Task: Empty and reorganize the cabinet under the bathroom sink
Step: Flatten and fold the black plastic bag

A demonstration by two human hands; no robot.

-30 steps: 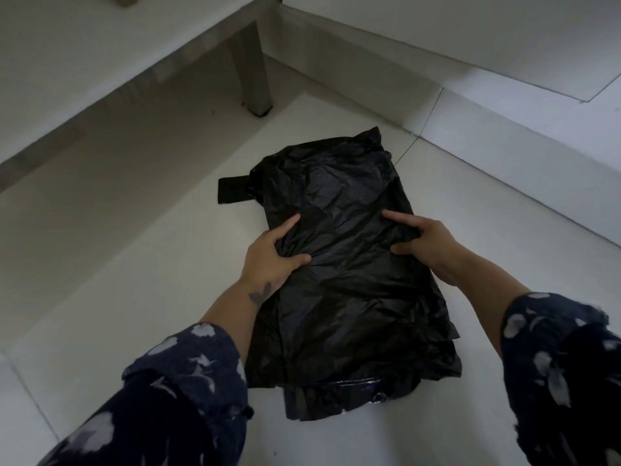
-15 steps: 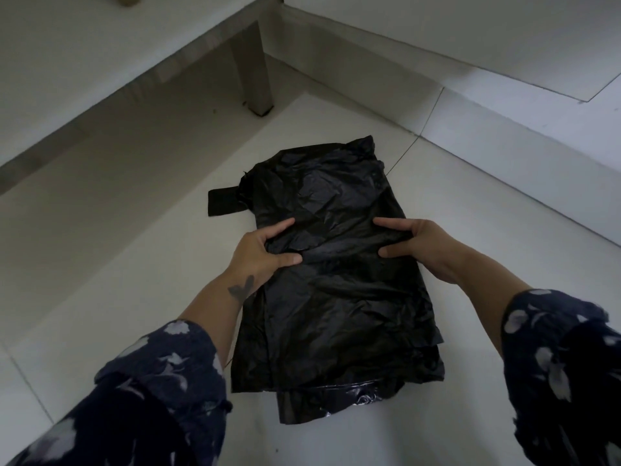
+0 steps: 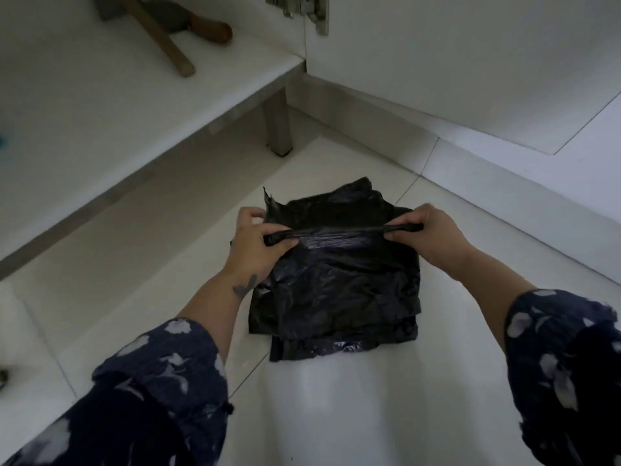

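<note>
Pinching the folded upper edge of a crumpled black plastic bag [image 3: 336, 290], the left hand [image 3: 257, 243] and right hand [image 3: 428, 235] each gripped one end of the fold, thumbs on top. The bag lay flat on the white tiled floor [image 3: 353, 408] between dark floral sleeves [image 3: 161, 381], near a grey cabinet leg [image 3: 278, 124]. On the white cabinet shelf [image 3: 100, 105] beyond rested wooden-handled tools [image 3: 174, 28], below a metal door hinge [image 3: 302, 8].

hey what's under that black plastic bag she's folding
The black plastic bag lies on pale floor tile; its own folded layers show at the near edge. Whatever is under its middle is covered.
</note>
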